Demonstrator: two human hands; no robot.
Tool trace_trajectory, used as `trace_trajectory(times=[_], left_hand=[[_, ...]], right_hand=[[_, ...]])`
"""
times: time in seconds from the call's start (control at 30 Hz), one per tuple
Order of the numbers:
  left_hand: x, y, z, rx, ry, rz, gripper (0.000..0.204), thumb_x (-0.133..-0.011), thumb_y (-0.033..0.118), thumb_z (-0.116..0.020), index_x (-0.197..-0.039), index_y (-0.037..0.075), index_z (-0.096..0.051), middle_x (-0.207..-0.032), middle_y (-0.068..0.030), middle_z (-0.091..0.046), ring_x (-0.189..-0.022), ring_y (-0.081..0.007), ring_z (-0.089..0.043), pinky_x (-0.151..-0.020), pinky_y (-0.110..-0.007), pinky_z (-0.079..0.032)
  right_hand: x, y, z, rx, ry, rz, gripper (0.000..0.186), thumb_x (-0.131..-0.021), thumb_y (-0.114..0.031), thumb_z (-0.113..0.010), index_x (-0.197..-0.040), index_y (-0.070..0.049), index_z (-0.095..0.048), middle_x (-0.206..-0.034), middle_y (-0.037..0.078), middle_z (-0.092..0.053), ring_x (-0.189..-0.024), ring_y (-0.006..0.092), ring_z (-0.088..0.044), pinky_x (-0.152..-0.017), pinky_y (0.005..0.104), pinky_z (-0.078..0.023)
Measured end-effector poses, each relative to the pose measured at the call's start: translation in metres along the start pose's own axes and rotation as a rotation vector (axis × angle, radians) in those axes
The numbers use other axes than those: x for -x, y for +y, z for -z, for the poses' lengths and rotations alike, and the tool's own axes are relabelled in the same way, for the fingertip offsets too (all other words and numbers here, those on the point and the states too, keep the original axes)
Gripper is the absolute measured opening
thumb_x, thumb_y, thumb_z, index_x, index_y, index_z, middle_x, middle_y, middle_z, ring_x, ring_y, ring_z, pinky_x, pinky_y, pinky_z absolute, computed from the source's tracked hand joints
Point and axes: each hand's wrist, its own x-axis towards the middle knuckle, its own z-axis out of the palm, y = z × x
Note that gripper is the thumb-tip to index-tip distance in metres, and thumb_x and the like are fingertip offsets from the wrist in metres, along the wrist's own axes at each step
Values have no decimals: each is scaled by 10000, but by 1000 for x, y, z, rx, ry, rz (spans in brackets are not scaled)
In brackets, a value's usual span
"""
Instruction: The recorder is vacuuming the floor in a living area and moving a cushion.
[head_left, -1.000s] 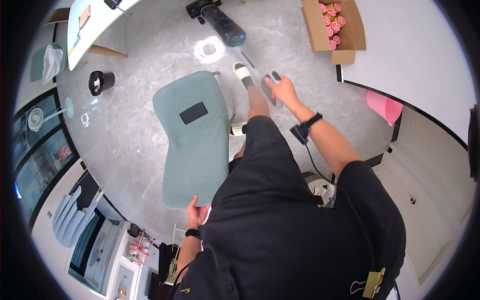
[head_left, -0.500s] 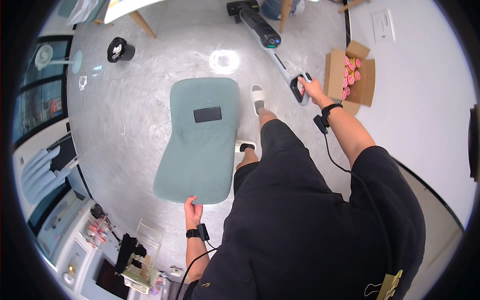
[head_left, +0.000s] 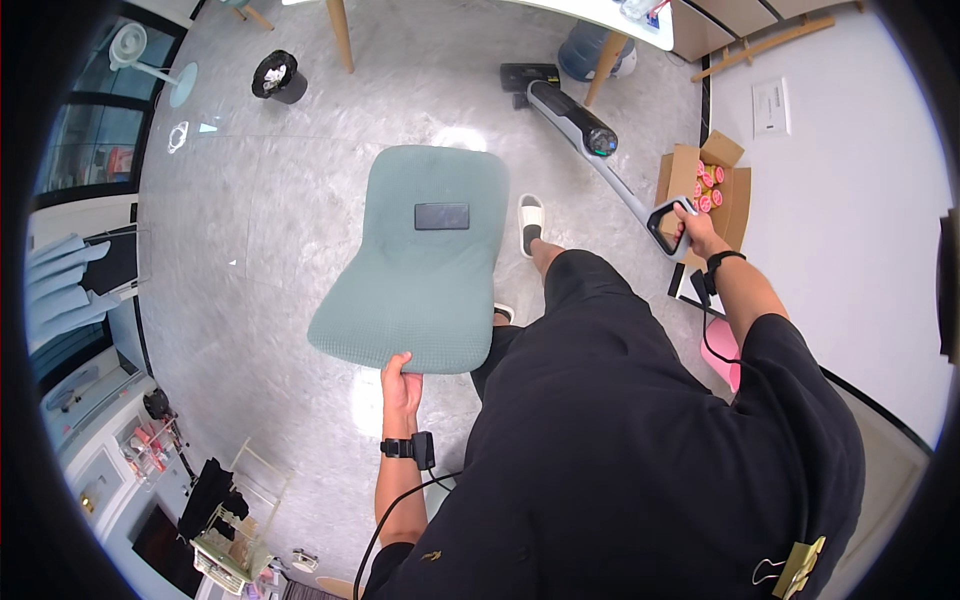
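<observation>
A chair [head_left: 415, 290] with a pale green fabric cover stands left of my legs. My left hand [head_left: 402, 385] is closed on the chair's near edge, thumb on top and fingers hidden underneath. On the chair's far part lies a dark, flat phone-like rectangle [head_left: 442, 216]. Out to the right, my right hand [head_left: 697, 228] wraps round the loop handle of a grey and black stick vacuum cleaner [head_left: 620, 183]. Its tube slants away to the far left, and its black floor head [head_left: 528, 76] rests on the floor near a table leg.
An open cardboard box [head_left: 742, 205] of pink-lidded jars sits by the right wall, with a pink bin [head_left: 720, 352] nearer. Ahead are a white table [head_left: 640, 22], a blue water jug [head_left: 595, 50] and a black waste bin [head_left: 280, 78]. A cart [head_left: 225, 560] stands near left.
My right hand has moved right and a little nearer with the vacuum handle. The view has shifted, bringing a pink bin into sight. My left hand keeps its hold on the chair.
</observation>
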Motion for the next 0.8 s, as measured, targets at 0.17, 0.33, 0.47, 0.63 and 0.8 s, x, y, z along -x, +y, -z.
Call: trace_trajectory(times=[0.17, 0.33, 0.47, 0.63, 0.8], left_hand=[[-9, 1, 0, -2, -15, 0, 488, -805, 11, -536, -1272, -90, -438, -1298, -156, -506, -1190, -293, -512, -1025, -439, -424], [-8, -2, 4, -22, -47, 38, 473, -824, 14, -531, -1276, -79, -430, -1274, -166, -516, -1183, -300, -518, -983, -467, -454], [-4, -8, 10, -24, 3, 65, 486, -835, 9, -523, -1307, -45, -418, -1278, -177, -514, -1187, -306, -519, -959, -497, -469], [11, -19, 3, -39, 244, 7, 482, -903, 124, -606, -1323, -28, -425, -1279, -124, -533, -1152, -281, -548, -964, -450, -473], [-5, -9, 28, 112, 154, -13, 471, -900, 177, -634, -1289, -24, -460, -1267, -127, -550, -1157, -283, -545, -980, -435, -464]], right_hand=[[14, 54, 23, -85, 2, -126, 275, -874, -275, -700, -878, -77, -509, -607, 23, -441, -510, 192, -499, -482, 392, -486], [44, 65, 23, -17, 48, -181, 263, -888, -275, -684, -846, -72, -521, -618, 23, -459, -533, 197, -506, -503, 393, -488], [40, 65, 29, -29, 22, -203, 265, -892, -284, -676, -832, -73, -528, -617, 28, -460, -531, 206, -501, -507, 399, -480], [36, 52, 28, -53, -18, -223, 257, -900, -273, -666, -851, -68, -519, -624, 32, -457, -531, 201, -491, -507, 389, -479], [31, 37, 29, -77, -44, -238, 259, -903, -277, -662, -845, -76, -509, -618, 29, -455, -531, 200, -489, -527, 389, -483]])
